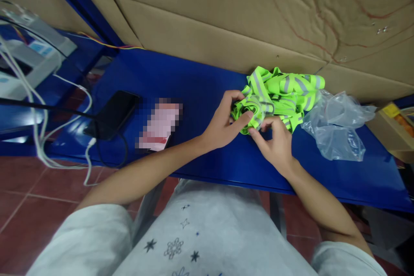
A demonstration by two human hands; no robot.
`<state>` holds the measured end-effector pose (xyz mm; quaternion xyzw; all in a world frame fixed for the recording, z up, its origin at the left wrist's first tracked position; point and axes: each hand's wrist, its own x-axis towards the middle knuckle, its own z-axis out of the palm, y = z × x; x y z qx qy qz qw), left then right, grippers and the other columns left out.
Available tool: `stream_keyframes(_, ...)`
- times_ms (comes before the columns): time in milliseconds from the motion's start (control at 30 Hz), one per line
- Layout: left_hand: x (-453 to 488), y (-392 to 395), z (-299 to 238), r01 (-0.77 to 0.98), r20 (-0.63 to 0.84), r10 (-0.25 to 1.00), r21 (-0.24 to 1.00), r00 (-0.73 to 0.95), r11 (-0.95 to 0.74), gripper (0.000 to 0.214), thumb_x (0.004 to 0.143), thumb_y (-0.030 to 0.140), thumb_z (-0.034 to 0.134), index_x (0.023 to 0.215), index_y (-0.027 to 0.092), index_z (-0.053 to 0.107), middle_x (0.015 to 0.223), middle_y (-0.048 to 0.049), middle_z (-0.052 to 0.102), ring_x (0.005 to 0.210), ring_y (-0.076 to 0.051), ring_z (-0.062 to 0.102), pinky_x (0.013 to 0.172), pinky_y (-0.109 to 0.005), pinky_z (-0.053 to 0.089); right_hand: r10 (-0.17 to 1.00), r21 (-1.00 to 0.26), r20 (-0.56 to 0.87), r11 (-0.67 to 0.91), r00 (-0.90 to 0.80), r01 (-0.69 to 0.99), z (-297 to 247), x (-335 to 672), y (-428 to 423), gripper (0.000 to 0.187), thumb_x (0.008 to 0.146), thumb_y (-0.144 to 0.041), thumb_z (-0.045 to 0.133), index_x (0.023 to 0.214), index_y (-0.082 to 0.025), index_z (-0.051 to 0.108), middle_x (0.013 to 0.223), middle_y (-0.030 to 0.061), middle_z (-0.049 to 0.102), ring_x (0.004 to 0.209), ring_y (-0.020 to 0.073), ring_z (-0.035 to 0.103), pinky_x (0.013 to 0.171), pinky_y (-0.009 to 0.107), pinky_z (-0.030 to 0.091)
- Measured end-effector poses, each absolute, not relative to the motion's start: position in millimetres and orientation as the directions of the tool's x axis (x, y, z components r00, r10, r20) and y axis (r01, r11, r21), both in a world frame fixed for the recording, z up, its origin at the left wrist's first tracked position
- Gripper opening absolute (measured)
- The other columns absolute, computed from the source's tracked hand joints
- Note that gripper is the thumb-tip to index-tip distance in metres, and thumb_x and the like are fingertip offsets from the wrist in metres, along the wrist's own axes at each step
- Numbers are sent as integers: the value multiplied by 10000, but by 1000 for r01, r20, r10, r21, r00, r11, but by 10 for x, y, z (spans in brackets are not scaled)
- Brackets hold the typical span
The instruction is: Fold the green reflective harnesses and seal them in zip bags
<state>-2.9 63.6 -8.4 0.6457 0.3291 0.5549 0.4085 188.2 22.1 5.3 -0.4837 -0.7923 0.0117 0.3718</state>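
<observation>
Here, one coiled neon strap [256, 108], grey-striped, was held beside a matching heap [286, 88] on the blue table [200, 82]; left hand [222, 124] grasped its left side, right hand [277, 144] pinched its lower-right edge.

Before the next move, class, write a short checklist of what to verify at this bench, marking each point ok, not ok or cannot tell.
1. Left hand holds the neon coil: ok.
2. Right hand is at the coil's near edge: ok; exactly what it pinches, cannot tell.
3. Coil is set well apart from the loose neon straps: not ok, they crowd together just behind and beside it.
4. Coil is firmly fastened: cannot tell, the hands cover part of it.
5. Clear plastic bags are apart from both hands: ok, they lie right of the straps.
6. Black device is apart from both hands: ok, it lies far to the left.
</observation>
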Motion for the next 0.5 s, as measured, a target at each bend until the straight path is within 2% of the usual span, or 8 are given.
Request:
stream_keyframes(133, -53, 628, 10, -194, 303, 919, 946, 254, -258, 329, 1014, 511, 554, 1196, 237, 546, 1115, -37, 567, 786, -94, 601, 604, -191, 563, 790, -459, 587, 504, -176, 732, 119, 1973, 243, 297, 914, -408, 729, 979, -236, 495, 738, -48, 510, 633, 135, 539, 631, 299, 439)
stream_keyframes(233, -54, 615, 18, -228, 307, 903, 942, 299, -245, 323, 1008, 506, 571, 1148, 220, 625, 1084, -39, 595, 770, -99, 639, 582, -192, 598, 771, -491, 619, 530, -150, 691, 172, 2034, 270, 380, 932, -402, 693, 1224, -223, 529, 869, 8, 561, 758, 174, 576, 709, 339, 489)
stream_keyframes(300, -38, 574, 5, -214, 335, 878, 938, 342, -274, 304, 993, 480, 610, 1145, 221, 662, 1115, -56, 609, 832, -120, 666, 599, -189, 611, 737, -448, 653, 562, -175, 695, 205, 2059, 285, 472, 951, -404, 659, 1361, -220, 515, 1054, 80, 610, 927, 226, 612, 798, 389, 514)
stream_keyframes(367, -16, 520, -9, -200, 332, 869, 940, 367, -275, 304, 975, 455, 649, 1184, 234, 666, 1167, -70, 606, 914, -142, 679, 618, -172, 612, 705, -370, 667, 593, -241, 715, 235, 2061, 289, 455, 969, -402, 629, 1382, -232, 539, 1198, 119, 622, 1076, 271, 619, 891, 433, 516)
stream_keyframes(500, 6, 480, -20, -259, 281, 883, 947, 377, -190, 432, 918, 437, 737, 1299, 293, 592, 1180, -55, 574, 915, -133, 667, 637, -169, 620, 688, -280, 653, 607, -316, 743, 286, 2036, 280, 338, 980, -388, 629, 1276, -223, 629, 1183, 114, 671, 1137, 283, 639, 997, 462, 501)
